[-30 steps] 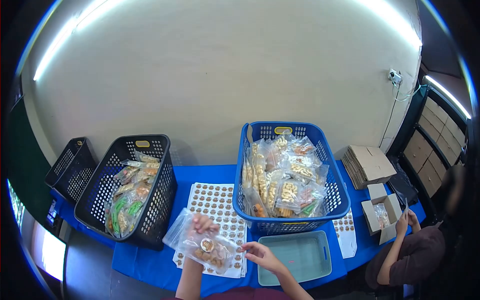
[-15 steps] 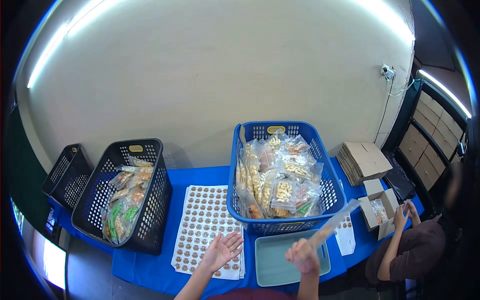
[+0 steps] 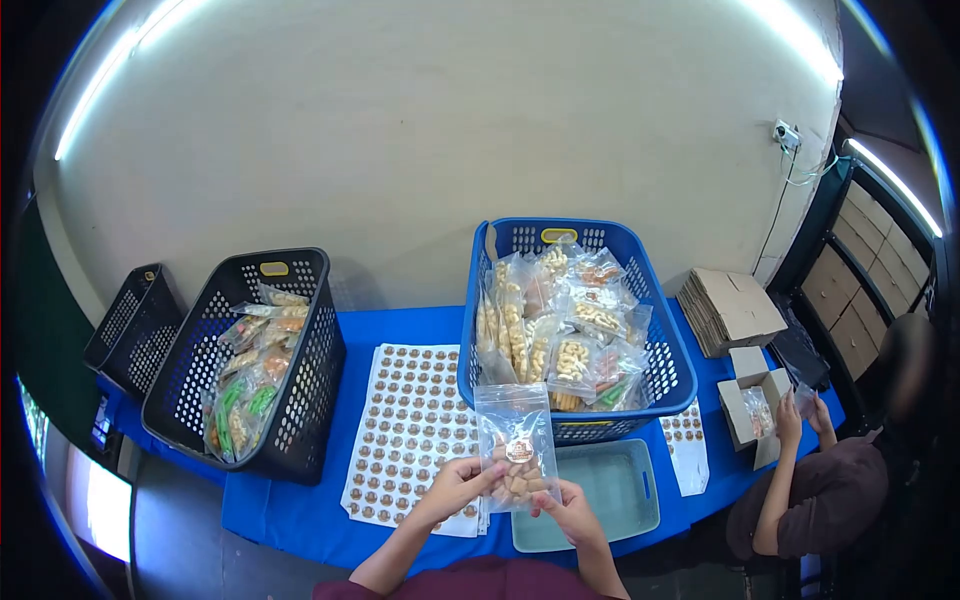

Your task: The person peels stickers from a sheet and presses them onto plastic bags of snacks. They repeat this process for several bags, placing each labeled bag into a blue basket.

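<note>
A clear zip bag (image 3: 515,440) of small brown snack pieces is held upright in front of me, with a round sticker on its face. My left hand (image 3: 462,488) grips its lower left side, the thumb near the sticker. At the lower right edge, my right hand (image 3: 572,514) pinches the plastic. Below and left of the bag lies a sheet of round stickers (image 3: 400,430). Behind it stands a blue basket (image 3: 665,355) full of bagged snacks. A pale green tray (image 3: 605,500) sits under and right of the bag, partly hidden by my right hand.
A black basket (image 3: 320,370) with snack bags stands at left, beside a smaller black basket (image 3: 135,325). At right, a co-worker's hands (image 3: 800,415) hold a small bag by an open carton (image 3: 740,420). Flattened cardboard (image 3: 735,310) is stacked behind. Another sticker sheet (image 3: 685,460) lies beyond the tray.
The bag has come down from the right, turned to face me. My left hand, open and palm-up before, now grips it too. The co-worker's hands have lifted a small bag.
</note>
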`<state>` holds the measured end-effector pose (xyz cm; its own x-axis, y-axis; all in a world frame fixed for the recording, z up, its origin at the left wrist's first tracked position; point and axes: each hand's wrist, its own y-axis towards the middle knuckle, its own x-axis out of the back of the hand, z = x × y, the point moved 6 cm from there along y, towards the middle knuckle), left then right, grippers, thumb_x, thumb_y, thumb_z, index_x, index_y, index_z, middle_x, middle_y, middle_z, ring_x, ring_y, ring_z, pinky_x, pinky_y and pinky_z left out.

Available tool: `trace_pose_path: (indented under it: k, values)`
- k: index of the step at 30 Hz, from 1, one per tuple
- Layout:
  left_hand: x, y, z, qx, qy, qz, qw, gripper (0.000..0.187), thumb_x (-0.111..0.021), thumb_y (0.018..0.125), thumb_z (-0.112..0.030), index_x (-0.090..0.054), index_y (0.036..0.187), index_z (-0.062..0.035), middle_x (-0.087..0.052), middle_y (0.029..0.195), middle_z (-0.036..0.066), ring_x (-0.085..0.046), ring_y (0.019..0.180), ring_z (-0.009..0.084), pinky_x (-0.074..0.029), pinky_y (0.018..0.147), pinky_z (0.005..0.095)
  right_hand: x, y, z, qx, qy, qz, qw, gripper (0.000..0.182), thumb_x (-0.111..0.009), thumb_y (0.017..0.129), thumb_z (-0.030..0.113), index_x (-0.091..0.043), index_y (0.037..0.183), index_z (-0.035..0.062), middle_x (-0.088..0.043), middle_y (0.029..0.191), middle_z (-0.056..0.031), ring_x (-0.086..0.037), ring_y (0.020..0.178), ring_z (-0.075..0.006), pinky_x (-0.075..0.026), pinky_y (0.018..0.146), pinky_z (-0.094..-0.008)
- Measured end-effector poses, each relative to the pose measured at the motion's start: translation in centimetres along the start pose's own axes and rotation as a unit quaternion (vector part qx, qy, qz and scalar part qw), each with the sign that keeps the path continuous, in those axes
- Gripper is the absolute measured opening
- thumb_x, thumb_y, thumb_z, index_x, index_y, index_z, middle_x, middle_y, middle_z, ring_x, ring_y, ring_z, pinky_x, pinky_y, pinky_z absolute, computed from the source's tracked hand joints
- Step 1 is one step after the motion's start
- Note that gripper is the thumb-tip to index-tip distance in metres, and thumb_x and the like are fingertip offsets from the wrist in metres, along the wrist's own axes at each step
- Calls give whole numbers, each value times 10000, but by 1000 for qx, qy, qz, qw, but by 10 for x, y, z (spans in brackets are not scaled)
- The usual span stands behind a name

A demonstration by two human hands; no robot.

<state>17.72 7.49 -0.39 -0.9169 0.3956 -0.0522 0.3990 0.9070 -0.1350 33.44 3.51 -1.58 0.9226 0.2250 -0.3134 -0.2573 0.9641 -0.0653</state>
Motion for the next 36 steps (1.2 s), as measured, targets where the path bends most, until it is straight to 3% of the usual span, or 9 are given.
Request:
trace_pose_path:
  k: [4,7,11,14,20,25,30,35,36]
  values:
    - [0,-5,14,15,-20,-23,999,307,-537,856,-321,-630,837,-30,-501,629,-55,-437,584,14,-355,509,166,-3,-9,-11,-98,-6,68,993,200,-556,846,201,-598,825,7,-581,716,-29,-513,618,-75,-414,584,-214]
    - [-7,-13,16,103,-26,5,994,303,-529,859,-315,-617,899,-29,-545,677,-33,-475,611,21,-402,544,177,0,-14,-12,-62,39,35,997,223,-546,851,219,-602,772,18,-570,677,-11,-491,576,-60,-394,550,-204]
    - [-12,-12,7,72,-183,-20,980,327,-541,855,-296,-581,975,6,-606,827,29,-544,700,51,-441,607,197,-9,-17,-9,-46,-48,66,996,240,-544,853,218,-599,764,2,-556,650,-26,-486,553,-71,-388,506,-206]
    - [-11,-6,11,11,-127,-30,991,331,-542,855,-294,-574,995,3,-600,852,29,-540,724,53,-441,627,203,-13,-20,-6,-55,-51,69,995,258,-535,859,228,-591,744,4,-546,634,-21,-485,553,-70,-384,504,-202]
    - [-30,-24,-27,24,-58,-10,998,371,-525,863,-316,-522,1104,-34,-580,938,40,-529,699,50,-428,600,191,-4,-34,11,17,-22,-26,999,287,-500,880,242,-573,770,-13,-548,653,-37,-498,575,-93,-399,537,-213]
    - [-57,-7,0,43,-39,194,979,334,-544,854,-201,-504,1115,4,-587,966,79,-594,879,175,-510,742,295,20,-58,4,52,-81,-80,992,286,-476,891,235,-572,814,-24,-557,683,-56,-510,597,-104,-418,571,-221]
    - [-30,27,-63,-218,233,-16,948,282,-604,796,-122,-538,1052,-23,-612,801,98,-582,722,104,-462,616,251,39,-88,10,89,-58,-174,979,198,-491,876,150,-576,819,-19,-547,659,-37,-517,603,-91,-420,576,-207]
    - [-15,65,-101,-381,306,-138,861,277,-574,792,-47,-509,1059,-15,-599,782,157,-609,663,204,-465,585,281,83,-137,15,114,-59,-345,930,145,-498,858,95,-577,812,-17,-553,653,-36,-519,596,-81,-420,560,-203]
    - [-16,75,-101,-361,287,-144,876,289,-572,794,-49,-499,1072,-18,-599,779,160,-612,669,209,-466,586,283,89,-146,14,116,-59,-367,921,143,-499,856,94,-576,807,-17,-552,652,-35,-519,595,-81,-418,558,-202]
